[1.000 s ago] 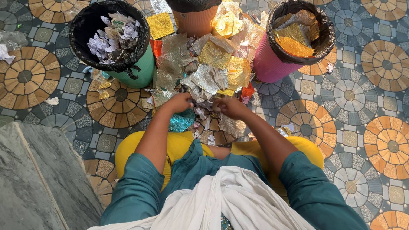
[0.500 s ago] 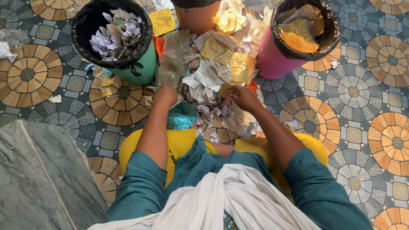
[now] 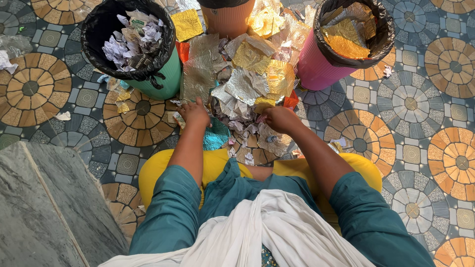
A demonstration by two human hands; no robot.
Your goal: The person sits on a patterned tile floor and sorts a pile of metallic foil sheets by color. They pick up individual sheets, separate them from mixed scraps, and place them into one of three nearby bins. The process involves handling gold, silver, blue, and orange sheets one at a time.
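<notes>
Patterned floor tiles [image 3: 410,104] with round brown, orange and grey-blue medallions fill the whole view, and a grey stone slab [image 3: 44,207] cuts across the corner at 8 o'clock. At the centre of the floor lies a heap of crumpled foil wrappers [image 3: 247,89], silver and gold, with small torn bits scattered around its near edge.

The left hand [image 3: 194,113] rests palm down on the floor at the heap's 8 o'clock edge, fingers spread and flat, gripping nothing that can be seen. Just beside it, toward 4 o'clock, lies a shiny teal wrapper [image 3: 216,136]. The right hand [image 3: 278,118] sits at the heap's 5 o'clock edge with its fingers curled in on small scraps; whether it truly pinches a piece cannot be told.

Beyond the heap stand three bins. At 10 o'clock a green bin [image 3: 156,81] lined with a black bag holds white and grey paper scraps. At 12 o'clock an orange bin [image 3: 228,20] shows only its lower wall. At 2 o'clock a pink bin [image 3: 316,66], also lined in black, holds gold and silver foil. A flat gold sheet [image 3: 187,23] lies between the green and orange bins.

Nearest the camera, teal sleeves, a white cloth and yellow trousers [image 3: 158,170] of the seated person fill the lower frame. A few stray scraps lie on the tiles at 9 o'clock.
</notes>
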